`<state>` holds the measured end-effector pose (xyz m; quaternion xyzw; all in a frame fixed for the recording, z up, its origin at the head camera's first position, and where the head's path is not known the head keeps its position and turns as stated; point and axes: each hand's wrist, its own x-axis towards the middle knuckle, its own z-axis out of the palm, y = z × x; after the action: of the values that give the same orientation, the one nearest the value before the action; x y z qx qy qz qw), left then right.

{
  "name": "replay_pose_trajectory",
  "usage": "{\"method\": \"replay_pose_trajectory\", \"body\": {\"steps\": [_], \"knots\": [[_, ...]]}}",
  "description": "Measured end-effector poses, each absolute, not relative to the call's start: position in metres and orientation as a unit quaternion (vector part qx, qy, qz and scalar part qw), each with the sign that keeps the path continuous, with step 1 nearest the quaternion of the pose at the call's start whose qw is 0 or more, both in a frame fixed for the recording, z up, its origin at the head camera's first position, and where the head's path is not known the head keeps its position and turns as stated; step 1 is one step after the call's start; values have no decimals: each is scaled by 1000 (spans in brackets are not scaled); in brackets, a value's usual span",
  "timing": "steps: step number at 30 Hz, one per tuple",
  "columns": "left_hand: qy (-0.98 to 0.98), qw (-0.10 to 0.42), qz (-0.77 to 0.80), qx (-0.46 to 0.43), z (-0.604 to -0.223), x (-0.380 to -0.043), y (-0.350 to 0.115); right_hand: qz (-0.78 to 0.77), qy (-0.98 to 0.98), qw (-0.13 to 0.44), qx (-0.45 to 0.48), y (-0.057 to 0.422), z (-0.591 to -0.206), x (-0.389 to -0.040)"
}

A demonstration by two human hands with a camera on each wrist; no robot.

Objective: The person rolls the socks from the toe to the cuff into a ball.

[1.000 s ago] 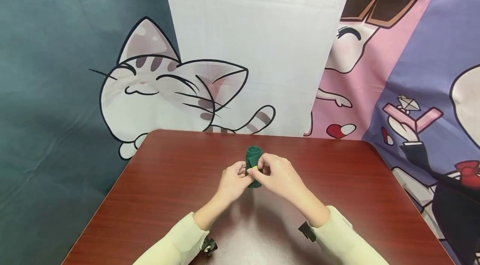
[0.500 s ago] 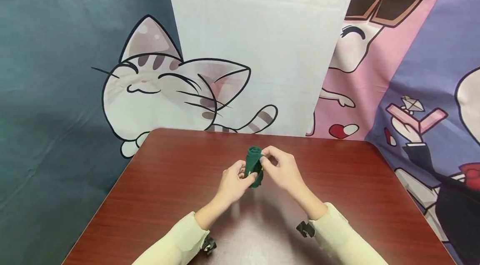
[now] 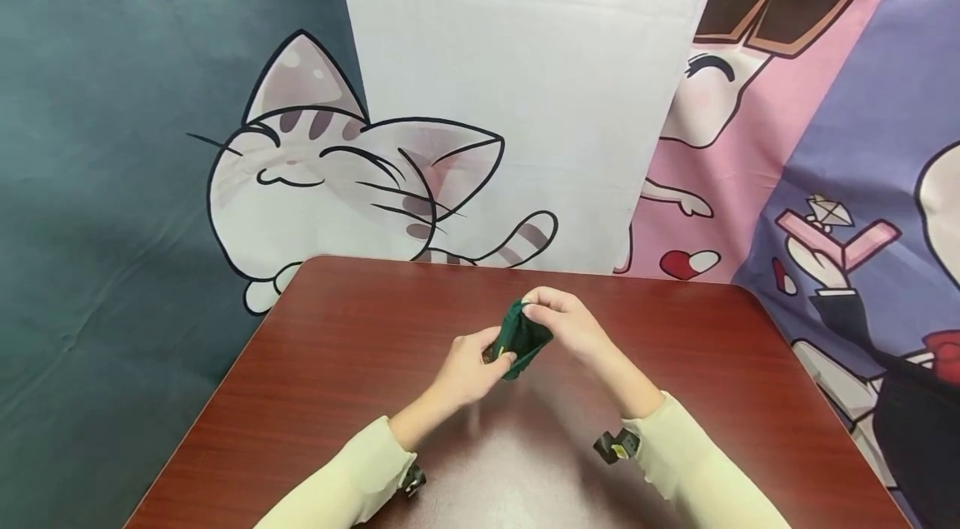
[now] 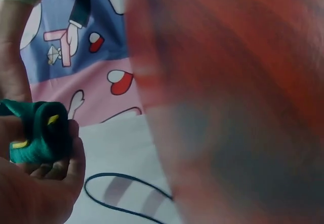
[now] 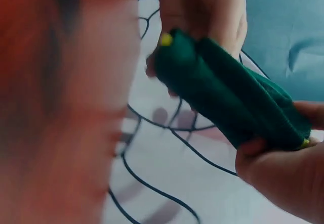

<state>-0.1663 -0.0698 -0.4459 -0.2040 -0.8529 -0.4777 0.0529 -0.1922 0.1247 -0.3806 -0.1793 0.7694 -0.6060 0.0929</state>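
A small dark green cloth roll [image 3: 522, 339] with yellow marks is held just above the red-brown table [image 3: 337, 362], between both hands. My left hand [image 3: 472, 369] grips its near lower end; in the left wrist view the green cloth roll [image 4: 38, 135] sits in the curled fingers [image 4: 58, 168]. My right hand [image 3: 562, 321] pinches the far upper edge and pulls it out to the right. In the right wrist view the green cloth roll [image 5: 228, 95] stretches between the thumb [image 5: 276, 166] and the left hand [image 5: 202, 11].
Printed cartoon backdrops hang behind the table: a cat drawing [image 3: 330, 179] at left, pink and purple figures [image 3: 825, 179] at right. The table's far edge [image 3: 525, 269] lies just beyond the hands. Both arms wear pale sleeves [image 3: 697, 471].
The right hand has moved from the roll's middle to its top and pulled the edge outward, so the upright roll now tilts and spreads. The left hand keeps its grip.
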Motion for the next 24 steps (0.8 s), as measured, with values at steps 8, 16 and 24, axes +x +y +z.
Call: {"method": "replay_pose_trajectory", "body": {"steps": [8, 16, 24], "knots": [[-871, 142, -291, -370, -423, -158, -73, -432, 870, 41, -235, 122, -351, -196], [-781, 186, -394, -448, -416, -155, -88, -528, 804, 136, -237, 129, -349, -207], [-727, 83, -539, -417, -418, -155, -91, -668, 681, 238, -182, 122, -372, -204]]}}
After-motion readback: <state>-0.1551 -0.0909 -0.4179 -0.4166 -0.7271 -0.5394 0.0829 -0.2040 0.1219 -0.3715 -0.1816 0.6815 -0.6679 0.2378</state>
